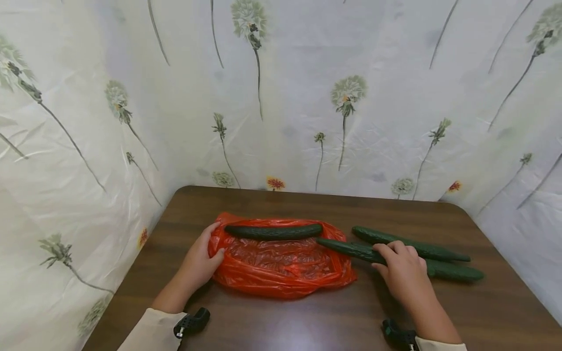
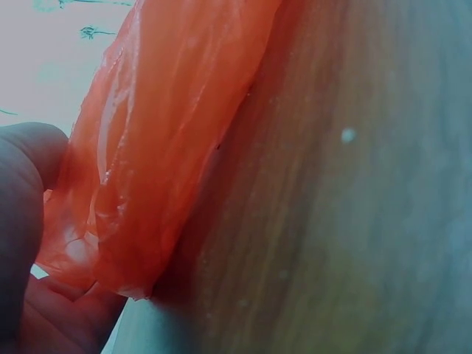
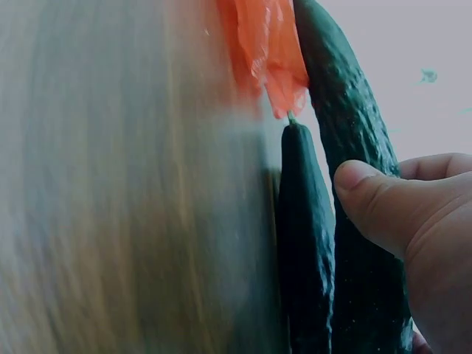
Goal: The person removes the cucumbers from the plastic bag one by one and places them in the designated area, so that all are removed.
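Note:
My right hand (image 1: pixel 404 270) grips a long dark green cucumber (image 3: pixel 361 125), thumb on one side and fingers over the other. Its tip (image 1: pixel 330 243) overlaps the right rim of a red plastic bag (image 1: pixel 281 287) in the head view. Inside the bag, along its far side, lies another cucumber (image 1: pixel 274 232). With thumb and fingers my left hand (image 1: pixel 197 256) holds the bag's left edge, the red film pinched between them in the left wrist view. A further cucumber (image 1: pixel 412 243) rests on the table just beyond the gripped one.
The brown wooden table (image 1: pixel 281 326) has rounded far corners. A pale curtain (image 1: pixel 298 97) printed with flowers hangs behind it and at both sides. Dark wrist devices are strapped at both sleeves, one on the left wrist (image 1: pixel 193 321).

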`<state>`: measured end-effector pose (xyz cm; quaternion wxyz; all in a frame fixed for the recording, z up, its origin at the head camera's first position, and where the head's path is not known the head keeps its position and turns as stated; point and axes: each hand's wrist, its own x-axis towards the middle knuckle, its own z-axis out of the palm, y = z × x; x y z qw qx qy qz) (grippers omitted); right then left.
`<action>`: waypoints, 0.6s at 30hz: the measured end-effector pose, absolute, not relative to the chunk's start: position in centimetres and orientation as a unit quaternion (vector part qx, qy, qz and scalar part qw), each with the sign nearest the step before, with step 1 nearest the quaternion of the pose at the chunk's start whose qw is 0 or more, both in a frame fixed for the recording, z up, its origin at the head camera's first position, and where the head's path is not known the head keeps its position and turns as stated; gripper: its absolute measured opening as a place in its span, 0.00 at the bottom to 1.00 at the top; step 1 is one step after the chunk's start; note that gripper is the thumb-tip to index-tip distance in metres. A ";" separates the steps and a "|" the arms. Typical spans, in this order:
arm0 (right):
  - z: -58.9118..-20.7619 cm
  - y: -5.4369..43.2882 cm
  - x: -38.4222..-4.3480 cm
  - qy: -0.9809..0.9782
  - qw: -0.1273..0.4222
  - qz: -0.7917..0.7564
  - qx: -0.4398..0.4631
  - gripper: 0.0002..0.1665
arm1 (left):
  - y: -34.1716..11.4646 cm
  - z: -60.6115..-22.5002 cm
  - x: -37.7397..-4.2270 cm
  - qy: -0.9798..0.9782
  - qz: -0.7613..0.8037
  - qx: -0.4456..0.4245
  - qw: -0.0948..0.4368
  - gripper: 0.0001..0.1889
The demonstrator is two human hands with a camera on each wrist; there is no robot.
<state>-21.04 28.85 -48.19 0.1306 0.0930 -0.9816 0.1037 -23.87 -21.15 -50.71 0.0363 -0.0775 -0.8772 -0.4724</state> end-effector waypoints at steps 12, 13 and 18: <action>-48.1 30.0 -20.5 -0.985 0.108 0.106 0.086 0.28 | -21.4 -50.7 -23.5 -0.884 -0.459 -0.074 0.043 0.39; -48.1 30.2 -20.5 -0.984 0.111 0.106 0.086 0.28 | -21.3 -50.7 -23.6 -0.884 -0.460 -0.074 0.043 0.39; -48.3 31.0 -20.4 -0.984 0.113 0.107 0.083 0.28 | -21.1 -50.6 -23.7 -0.880 -0.468 -0.073 0.039 0.39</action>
